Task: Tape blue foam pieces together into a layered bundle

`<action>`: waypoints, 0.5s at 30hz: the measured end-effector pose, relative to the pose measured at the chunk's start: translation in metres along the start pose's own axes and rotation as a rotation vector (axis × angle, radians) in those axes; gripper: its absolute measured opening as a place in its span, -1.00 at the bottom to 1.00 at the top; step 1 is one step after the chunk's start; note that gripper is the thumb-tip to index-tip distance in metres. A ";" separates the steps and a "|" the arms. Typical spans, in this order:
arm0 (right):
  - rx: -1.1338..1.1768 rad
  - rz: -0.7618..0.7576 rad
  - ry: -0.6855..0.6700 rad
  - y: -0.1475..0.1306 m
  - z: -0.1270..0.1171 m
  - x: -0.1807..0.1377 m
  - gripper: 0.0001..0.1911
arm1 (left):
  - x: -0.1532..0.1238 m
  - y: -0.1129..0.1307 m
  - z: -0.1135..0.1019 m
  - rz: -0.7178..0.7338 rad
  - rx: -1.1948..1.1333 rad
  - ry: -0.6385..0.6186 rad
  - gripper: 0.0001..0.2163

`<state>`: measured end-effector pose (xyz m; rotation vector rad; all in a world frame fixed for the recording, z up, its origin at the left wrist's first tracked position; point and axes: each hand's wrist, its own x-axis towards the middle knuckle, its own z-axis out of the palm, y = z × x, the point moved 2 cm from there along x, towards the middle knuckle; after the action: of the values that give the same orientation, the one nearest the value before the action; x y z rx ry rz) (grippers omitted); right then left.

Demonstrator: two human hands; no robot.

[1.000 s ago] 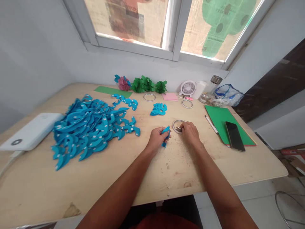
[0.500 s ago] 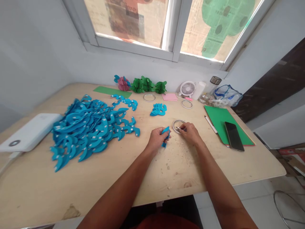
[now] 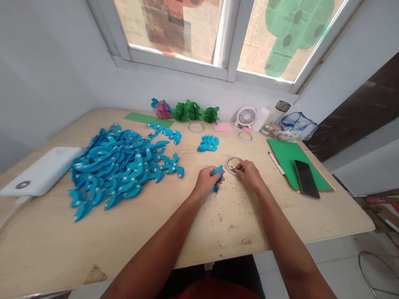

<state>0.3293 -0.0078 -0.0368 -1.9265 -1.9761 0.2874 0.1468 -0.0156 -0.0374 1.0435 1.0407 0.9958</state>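
Observation:
My left hand [image 3: 207, 181] pinches a curved blue paper piece [image 3: 218, 171], held just above the table in front of me. To its right, my right hand [image 3: 249, 172] is closed at the edge of a thin whitish ring-shaped roll [image 3: 230, 161]. Its fingertips grip a small dark tool with a white bit at its tip, mostly covered by the fingers. Beyond my hands lies a small fanned stack of blue paper pieces [image 3: 208, 143]. A big heap of blue curved pieces dotted with white squares [image 3: 124, 166] spreads over the left side of the table.
White power bank [image 3: 40, 172] with cable lies far left. Green and pink paper figures [image 3: 183, 111], two more rings [image 3: 196, 128], pink paper, a small fan [image 3: 246, 116] and a glass bottle [image 3: 277, 114] line the back. A phone [image 3: 307, 178] rests on green sheets [image 3: 280, 151] at right.
The view has shifted very slightly. Both hands keep almost the same place and grip, and the things on the table have stayed put.

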 end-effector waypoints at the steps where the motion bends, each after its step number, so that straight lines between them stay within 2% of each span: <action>1: 0.010 0.000 0.008 0.001 0.001 0.000 -0.95 | 0.000 0.000 0.000 0.001 -0.003 -0.003 -0.93; 11: 0.273 0.072 0.046 0.012 0.003 0.003 -0.90 | -0.001 0.001 -0.001 -0.010 0.028 -0.005 -0.93; 15: 0.404 0.116 0.148 0.007 -0.005 0.003 -0.90 | 0.000 0.000 -0.001 0.001 0.018 -0.005 -0.93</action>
<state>0.3380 -0.0054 -0.0350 -1.7449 -1.5717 0.5159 0.1463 -0.0152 -0.0380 1.0612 1.0467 0.9860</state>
